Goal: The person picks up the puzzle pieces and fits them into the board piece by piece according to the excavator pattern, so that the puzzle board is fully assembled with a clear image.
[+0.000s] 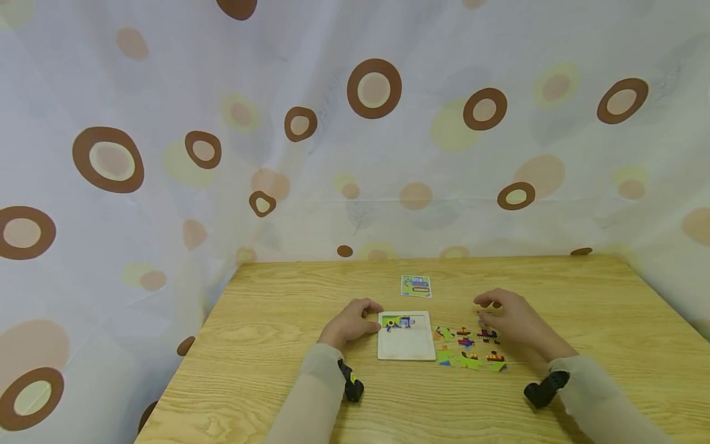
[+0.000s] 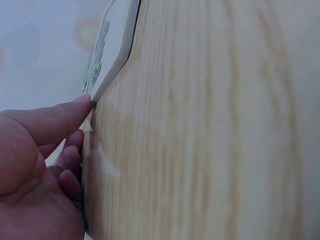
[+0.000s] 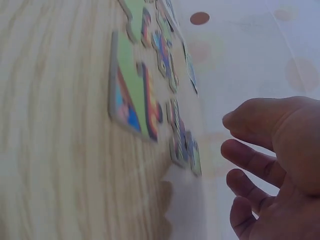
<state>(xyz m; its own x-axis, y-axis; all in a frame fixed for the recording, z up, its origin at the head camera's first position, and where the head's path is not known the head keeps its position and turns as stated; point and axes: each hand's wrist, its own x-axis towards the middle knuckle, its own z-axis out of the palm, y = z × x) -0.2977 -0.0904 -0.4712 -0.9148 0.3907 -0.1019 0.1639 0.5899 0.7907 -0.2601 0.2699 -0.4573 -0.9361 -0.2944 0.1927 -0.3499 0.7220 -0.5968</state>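
though both wrist views blur badly, i see my left hand (image 1: 350, 322) resting curled at the white puzzle tray's (image 1: 407, 345) left edge, thumb touching it, gripping nothing. my right hand (image 1: 507, 317) hovers loosely spread over flat, jagged puzzle pieces (image 1: 468, 346) mid wood-grain surface (image 1: 277, 370); whether it holds one is hidden.

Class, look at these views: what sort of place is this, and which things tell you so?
Probably a staged tabletop recording corner: a wooden table backed by a spotted curtain, with only a puzzle board and loose puzzle pieces on it.
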